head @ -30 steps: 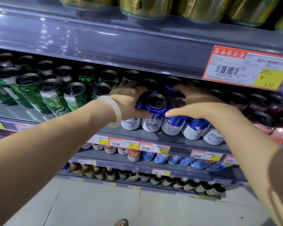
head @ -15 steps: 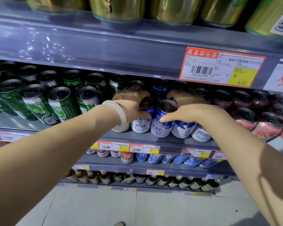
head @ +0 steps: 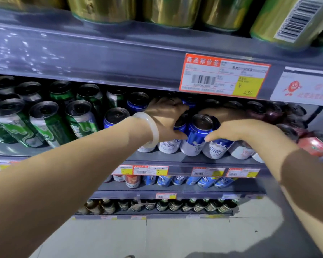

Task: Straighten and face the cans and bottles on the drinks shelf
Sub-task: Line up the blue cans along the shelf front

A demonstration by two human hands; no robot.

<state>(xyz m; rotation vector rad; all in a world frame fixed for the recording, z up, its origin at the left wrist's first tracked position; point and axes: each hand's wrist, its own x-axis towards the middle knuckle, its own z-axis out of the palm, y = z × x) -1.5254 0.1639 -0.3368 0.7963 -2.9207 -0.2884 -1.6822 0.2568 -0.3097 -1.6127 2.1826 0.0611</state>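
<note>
Both hands are in on the middle grey metal drinks shelf (head: 203, 161) right now. The left hand (head: 166, 120), with a pale white bangle (head: 149, 127) on the wrist, is curled around the blue-and-white cans at the front of the row, thumb pressed against the left side of one blue-and-white drink can with a silver top (head: 198, 135). The right hand (head: 241, 131) comes in from the other side, thumb tip on the same can's right side and fingers wrapped over the tops of the cans behind it. So that can is pinched between the two thumbs, sitting at the shelf's front edge and tilted a bit toward the camera, touching its blue-and-white neighbours (head: 215, 148) on both sides.

Left of that group there's a block of green-and-white cans (head: 45, 123), several rows deep, all leaning the same way. To the right are dark red cans (head: 313, 144), partly hidden by the right forearm.

Up top, a row of gold-coloured cans (head: 168, 10) sits on the upper shelf, and an orange-and-yellow price tag (head: 224, 75) is stuck on its front rail. Below the hands, smaller price labels (head: 149, 170) line the rail, then another shelf of blue and red cans (head: 175, 180), and brown glass bottles (head: 168, 204) at the bottom. Pale tiled floor (head: 157, 239) under everything.
</note>
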